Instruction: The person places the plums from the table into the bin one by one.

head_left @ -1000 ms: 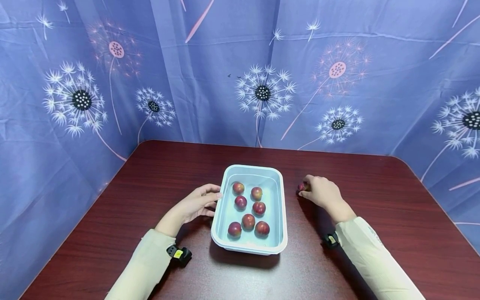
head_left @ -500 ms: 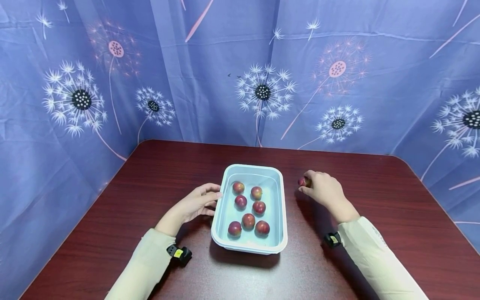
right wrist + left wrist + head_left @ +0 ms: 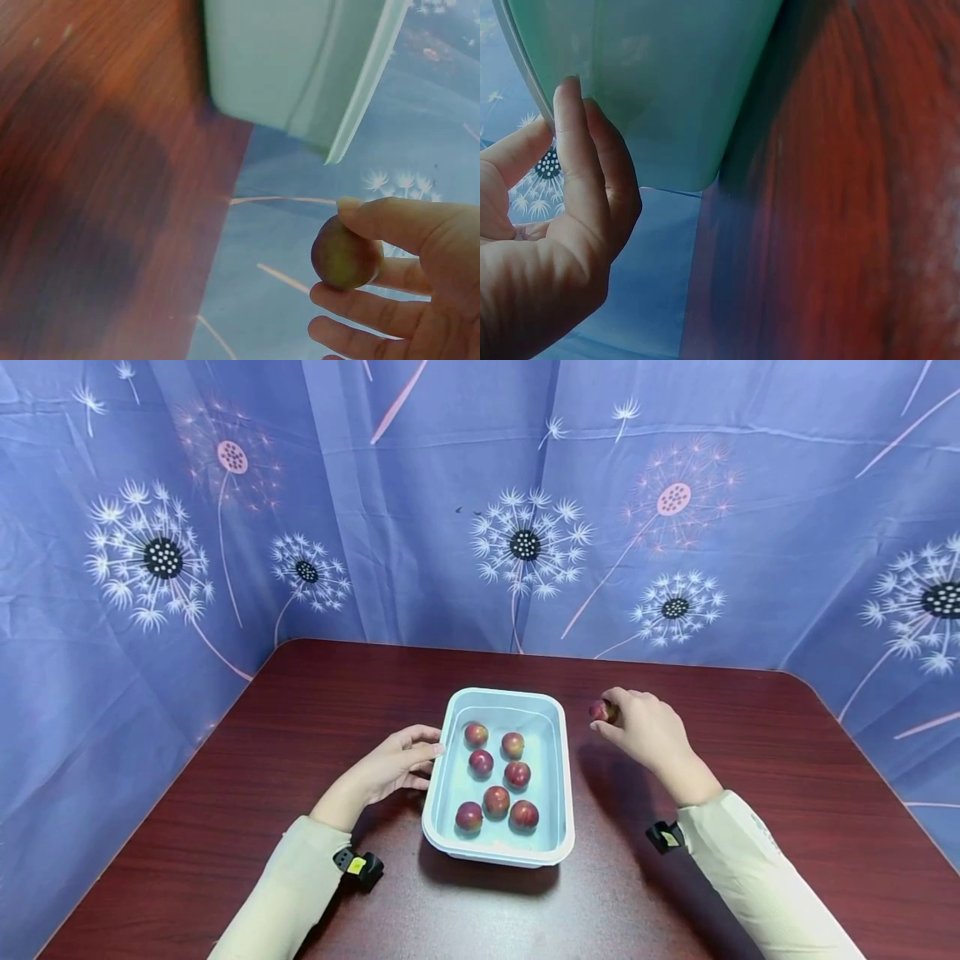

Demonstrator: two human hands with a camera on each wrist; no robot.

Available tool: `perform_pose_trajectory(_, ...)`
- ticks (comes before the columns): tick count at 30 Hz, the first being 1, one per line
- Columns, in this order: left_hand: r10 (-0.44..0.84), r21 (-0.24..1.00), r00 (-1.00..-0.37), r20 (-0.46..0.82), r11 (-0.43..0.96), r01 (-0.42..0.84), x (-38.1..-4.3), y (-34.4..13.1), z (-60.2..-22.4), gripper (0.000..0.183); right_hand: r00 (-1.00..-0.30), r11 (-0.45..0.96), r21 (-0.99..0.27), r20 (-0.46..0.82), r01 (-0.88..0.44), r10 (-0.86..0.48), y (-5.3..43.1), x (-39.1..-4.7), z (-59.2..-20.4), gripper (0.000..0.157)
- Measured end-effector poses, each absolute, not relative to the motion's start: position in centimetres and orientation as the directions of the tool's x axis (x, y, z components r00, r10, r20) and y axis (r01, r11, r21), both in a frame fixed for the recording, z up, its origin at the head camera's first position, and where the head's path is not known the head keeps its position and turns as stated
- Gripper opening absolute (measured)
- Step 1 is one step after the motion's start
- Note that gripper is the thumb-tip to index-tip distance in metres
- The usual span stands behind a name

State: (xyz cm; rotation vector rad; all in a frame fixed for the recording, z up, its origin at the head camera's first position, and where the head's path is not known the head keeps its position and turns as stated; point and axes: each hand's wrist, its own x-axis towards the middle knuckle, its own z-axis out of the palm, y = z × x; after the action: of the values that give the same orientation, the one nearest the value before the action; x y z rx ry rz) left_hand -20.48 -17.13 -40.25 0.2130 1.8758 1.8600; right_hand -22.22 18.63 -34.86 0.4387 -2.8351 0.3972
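Note:
A pale blue plastic tub [image 3: 564, 777] stands on the table with several red plums [image 3: 497, 802] spread over its bottom. At its left side is my left hand [image 3: 393, 766]: the thumb lies at the rim while the fingers rest against the outer wall. The left wrist view shows this hand [image 3: 577, 195] from below, beside the tub wall [image 3: 675, 90]. To the right of the tub, my right hand [image 3: 648, 735] pinches one plum [image 3: 602, 711] above the tabletop. In the right wrist view that plum [image 3: 341, 255] sits between thumb and fingers, apart from the tub [image 3: 277, 67].
The dark red wooden table [image 3: 330, 693] has rounded far corners. A blue curtain with dandelion prints [image 3: 420, 527] hangs behind it and along both sides. Each wrist wears a black strap with a small device [image 3: 664, 837].
My right hand has lifted the plum off the table, and it now hangs higher, a little farther back. The left hand and the tub have stayed in place.

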Motion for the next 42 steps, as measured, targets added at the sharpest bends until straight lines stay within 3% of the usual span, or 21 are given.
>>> perform_pose_trajectory(13, 0.441, 0.973, -0.869, -0.226, 0.06, -0.223, -20.4, -17.2, -40.3, 0.045, -0.902, 0.91, -0.224, 0.342, -0.349, -0.262, 17.2, -21.3, -33.5, 0.034)
perform_pose_trajectory(42, 0.448, 0.974, -0.866, -0.222, 0.062, -0.218, -20.5, -17.3, -40.3, 0.045, -0.787, 0.844, -0.089, 0.422, -0.53, -0.45, 13.7, -19.8, -33.5, 0.037)
